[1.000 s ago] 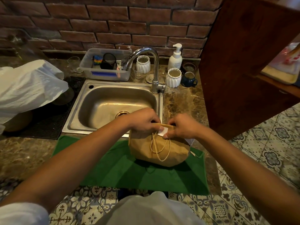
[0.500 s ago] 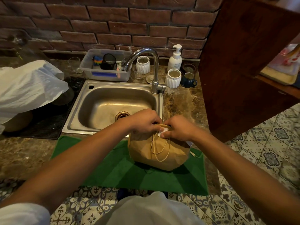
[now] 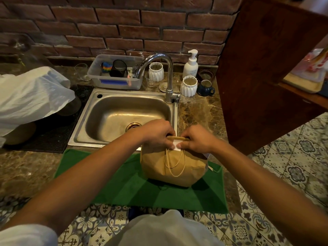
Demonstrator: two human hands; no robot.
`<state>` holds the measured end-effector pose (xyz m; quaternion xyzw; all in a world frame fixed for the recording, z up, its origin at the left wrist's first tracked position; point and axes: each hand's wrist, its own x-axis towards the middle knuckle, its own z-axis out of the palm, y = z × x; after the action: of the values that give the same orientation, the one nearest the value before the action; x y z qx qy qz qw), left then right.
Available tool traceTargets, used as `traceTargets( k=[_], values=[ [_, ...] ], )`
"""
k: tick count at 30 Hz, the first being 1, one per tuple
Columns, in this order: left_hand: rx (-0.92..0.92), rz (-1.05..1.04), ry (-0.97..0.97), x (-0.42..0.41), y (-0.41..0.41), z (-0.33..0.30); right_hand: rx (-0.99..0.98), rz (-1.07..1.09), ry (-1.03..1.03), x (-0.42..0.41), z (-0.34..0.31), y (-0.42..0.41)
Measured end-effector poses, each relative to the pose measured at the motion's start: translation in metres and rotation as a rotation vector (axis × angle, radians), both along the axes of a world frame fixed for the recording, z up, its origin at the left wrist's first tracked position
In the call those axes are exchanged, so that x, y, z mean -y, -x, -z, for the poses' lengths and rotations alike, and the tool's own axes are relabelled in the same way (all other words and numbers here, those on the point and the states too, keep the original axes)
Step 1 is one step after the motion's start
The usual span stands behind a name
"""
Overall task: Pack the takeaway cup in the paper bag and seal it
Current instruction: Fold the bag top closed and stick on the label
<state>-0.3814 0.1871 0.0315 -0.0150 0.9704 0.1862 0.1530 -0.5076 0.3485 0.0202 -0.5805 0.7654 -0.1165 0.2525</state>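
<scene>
A brown paper bag (image 3: 173, 167) is stood on a green mat (image 3: 124, 189) at centre frame, on a marbled counter (image 3: 200, 112). Its folded top is pinched closed by the left hand (image 3: 157, 134) and right hand (image 3: 196, 139), with a white sticker (image 3: 176, 145) pressed between the thumbs. A steel sink (image 3: 113, 118) and brick wall (image 3: 124, 27) are seen behind. Compared with half a second earlier, the grip is unchanged.

Matt brown paper bag (image 3: 173, 167) on green cloth mat (image 3: 127, 189); glossy steel sink (image 3: 106, 118); polished marble counter (image 3: 200, 112).
</scene>
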Motion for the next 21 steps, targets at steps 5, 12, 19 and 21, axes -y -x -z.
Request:
traceTargets(
  k=[5,12,19,21],
  values=[
    [0.001,-0.013,0.031,-0.001,-0.003,0.006,0.128,-0.003,-0.009,-0.003,0.001,0.005],
    [-0.008,-0.009,-0.018,0.001,-0.003,0.006,0.223,0.034,0.080,-0.005,-0.003,0.007],
    [-0.028,0.015,-0.113,0.005,-0.008,0.011,0.086,-0.016,-0.043,-0.005,0.001,0.011],
    [-0.015,0.002,-0.144,0.009,-0.009,0.013,0.067,-0.027,-0.081,-0.007,-0.001,0.014]
  ],
)
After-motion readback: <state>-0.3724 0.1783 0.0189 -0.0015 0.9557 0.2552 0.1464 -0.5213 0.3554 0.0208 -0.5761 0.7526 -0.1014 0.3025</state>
